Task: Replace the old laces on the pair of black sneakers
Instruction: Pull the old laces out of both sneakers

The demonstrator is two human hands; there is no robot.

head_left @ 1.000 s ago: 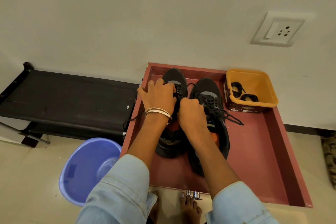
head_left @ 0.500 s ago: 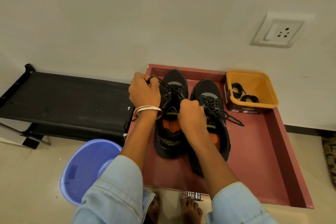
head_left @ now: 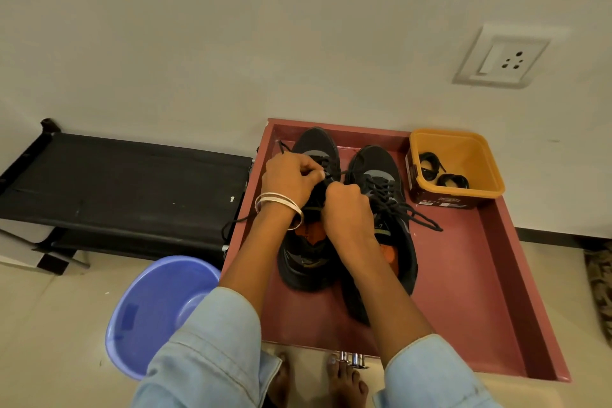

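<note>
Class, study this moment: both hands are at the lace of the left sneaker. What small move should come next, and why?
Probably the left hand should draw the lace out of the eyelet it pinches, while the right hand steadies the left sneaker. That lace already trails slack over the tray's edge, whereas the right sneaker remains fully laced.

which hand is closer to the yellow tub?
Right. The right hand is on the left sneaker's lace, next to the right sneaker, which lies between it and the yellow tub. The left hand is farther away.
</note>
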